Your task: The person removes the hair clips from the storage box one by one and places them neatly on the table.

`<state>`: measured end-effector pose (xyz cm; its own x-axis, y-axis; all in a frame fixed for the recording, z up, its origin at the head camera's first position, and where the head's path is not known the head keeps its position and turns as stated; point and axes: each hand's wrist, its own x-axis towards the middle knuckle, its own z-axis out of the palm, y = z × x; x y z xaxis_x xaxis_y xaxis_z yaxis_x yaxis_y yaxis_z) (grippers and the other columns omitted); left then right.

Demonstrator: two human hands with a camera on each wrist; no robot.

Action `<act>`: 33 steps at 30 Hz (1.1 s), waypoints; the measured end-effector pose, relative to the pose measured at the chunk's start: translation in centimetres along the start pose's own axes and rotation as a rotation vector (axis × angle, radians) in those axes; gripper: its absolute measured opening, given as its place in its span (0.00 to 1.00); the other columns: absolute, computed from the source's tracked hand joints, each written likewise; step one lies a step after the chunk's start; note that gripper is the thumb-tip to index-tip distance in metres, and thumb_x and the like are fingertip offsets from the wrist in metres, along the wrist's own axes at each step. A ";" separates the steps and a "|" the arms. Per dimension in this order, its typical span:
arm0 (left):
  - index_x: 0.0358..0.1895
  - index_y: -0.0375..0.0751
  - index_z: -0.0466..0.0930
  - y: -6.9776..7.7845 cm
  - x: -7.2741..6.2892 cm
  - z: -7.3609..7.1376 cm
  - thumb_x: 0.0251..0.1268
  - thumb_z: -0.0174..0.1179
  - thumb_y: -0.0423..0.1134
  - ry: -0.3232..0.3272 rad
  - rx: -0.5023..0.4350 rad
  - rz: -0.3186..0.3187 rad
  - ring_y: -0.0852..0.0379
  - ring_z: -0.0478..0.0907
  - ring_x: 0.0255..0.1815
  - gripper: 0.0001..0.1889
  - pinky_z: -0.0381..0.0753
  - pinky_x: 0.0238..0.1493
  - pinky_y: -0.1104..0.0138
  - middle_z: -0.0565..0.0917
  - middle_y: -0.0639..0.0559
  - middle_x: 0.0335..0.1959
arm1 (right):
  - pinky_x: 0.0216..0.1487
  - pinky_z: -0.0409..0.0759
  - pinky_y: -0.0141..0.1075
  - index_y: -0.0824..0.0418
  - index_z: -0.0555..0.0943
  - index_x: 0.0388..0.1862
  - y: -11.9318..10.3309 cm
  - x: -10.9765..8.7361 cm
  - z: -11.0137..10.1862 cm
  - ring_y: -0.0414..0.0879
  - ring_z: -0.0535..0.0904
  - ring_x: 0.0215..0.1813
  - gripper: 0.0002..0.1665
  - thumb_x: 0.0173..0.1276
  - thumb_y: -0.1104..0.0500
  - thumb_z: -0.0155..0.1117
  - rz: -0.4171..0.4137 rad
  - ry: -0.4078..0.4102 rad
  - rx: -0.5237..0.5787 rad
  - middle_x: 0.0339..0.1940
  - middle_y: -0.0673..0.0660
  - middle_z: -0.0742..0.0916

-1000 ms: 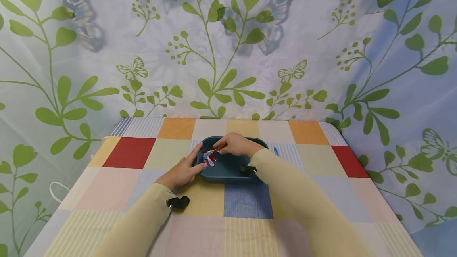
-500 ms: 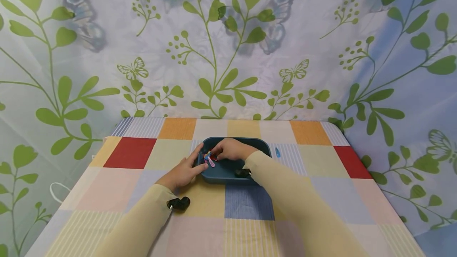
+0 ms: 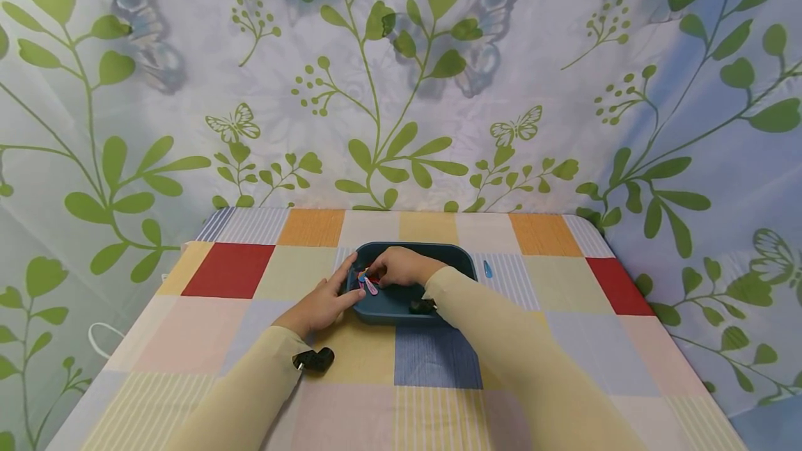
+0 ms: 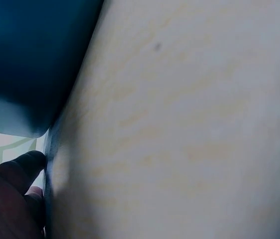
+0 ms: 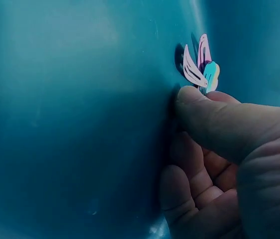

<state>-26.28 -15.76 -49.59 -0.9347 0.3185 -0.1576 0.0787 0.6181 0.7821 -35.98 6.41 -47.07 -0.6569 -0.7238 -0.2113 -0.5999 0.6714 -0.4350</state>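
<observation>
A dark blue tray (image 3: 401, 319) stands on the table with a small cluster of snap hair clips (image 3: 371, 287) at its left end. My right hand (image 3: 401, 266) reaches into the tray, its curled thumb and forefinger pinching at the cluster. In the right wrist view, pink clips (image 5: 192, 69) and a blue-and-yellow one (image 5: 211, 75) show just beyond the thumb tip; whatever lies between the fingertips is hidden. My left hand (image 3: 319, 305) rests against the tray's left side, fingers extended along it and thumb at the rim. The left wrist view shows part of this hand (image 4: 10, 194) beside the tray.
One blue hair clip (image 3: 488, 268) lies on the patchwork tablecloth (image 3: 438, 416), just right of the tray. A patterned curtain (image 3: 401, 89) hangs behind the table. A white cord (image 3: 97, 336) loops at the left edge.
My right hand has moved down and slightly left onto the clips and now covers more of them. The left hand stays in place at the tray's side.
</observation>
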 end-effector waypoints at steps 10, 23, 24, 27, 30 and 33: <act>0.87 0.73 0.38 0.0 0.0 -0.1 0.80 0.55 0.58 -0.001 -0.002 0.026 0.24 0.39 0.86 0.42 0.31 0.84 0.34 0.51 0.49 0.88 | 0.41 0.76 0.29 0.56 0.89 0.61 -0.3 -0.1 0.0 0.37 0.76 0.36 0.21 0.69 0.64 0.73 0.002 0.002 0.012 0.38 0.48 0.90; 0.86 0.77 0.39 0.2 -0.1 0.1 0.78 0.55 0.60 0.000 -0.013 -0.022 0.22 0.35 0.86 0.42 0.38 0.80 0.26 0.52 0.49 0.88 | 0.53 0.83 0.34 0.56 0.89 0.60 -0.1 0.0 0.2 0.37 0.83 0.43 0.20 0.70 0.64 0.72 0.008 0.011 0.030 0.49 0.49 0.93; 0.86 0.78 0.39 0.2 -0.1 0.1 0.78 0.55 0.60 0.000 -0.013 -0.026 0.22 0.35 0.86 0.42 0.39 0.79 0.25 0.52 0.48 0.88 | 0.53 0.83 0.34 0.55 0.89 0.60 -0.1 0.0 0.3 0.37 0.83 0.43 0.20 0.70 0.64 0.72 0.007 0.013 0.030 0.49 0.50 0.93; 0.86 0.78 0.39 0.3 -0.2 0.0 0.79 0.54 0.61 0.000 -0.008 -0.028 0.21 0.35 0.85 0.42 0.40 0.78 0.24 0.52 0.48 0.88 | 0.52 0.83 0.34 0.54 0.89 0.60 -0.1 -0.1 0.3 0.37 0.82 0.43 0.19 0.71 0.62 0.71 -0.004 0.018 0.024 0.50 0.49 0.93; 0.85 0.78 0.39 0.3 -0.2 0.0 0.79 0.54 0.61 0.000 -0.009 -0.031 0.21 0.35 0.85 0.42 0.42 0.77 0.23 0.52 0.47 0.88 | 0.53 0.83 0.34 0.53 0.90 0.59 -0.2 -0.1 0.4 0.37 0.82 0.43 0.18 0.72 0.61 0.71 -0.011 0.023 0.018 0.50 0.48 0.93; 0.85 0.79 0.39 0.3 -0.3 0.0 0.79 0.54 0.61 0.002 -0.010 -0.035 0.21 0.35 0.85 0.42 0.43 0.76 0.22 0.53 0.46 0.88 | 0.54 0.83 0.35 0.53 0.90 0.59 -0.3 -0.1 0.3 0.36 0.82 0.43 0.18 0.72 0.61 0.71 -0.011 0.025 0.015 0.49 0.48 0.93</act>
<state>-25.99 -15.62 -49.30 -0.9376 0.2953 -0.1834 0.0429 0.6217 0.7821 -35.58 6.23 -47.21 -0.6613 -0.7270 -0.1846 -0.6006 0.6607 -0.4502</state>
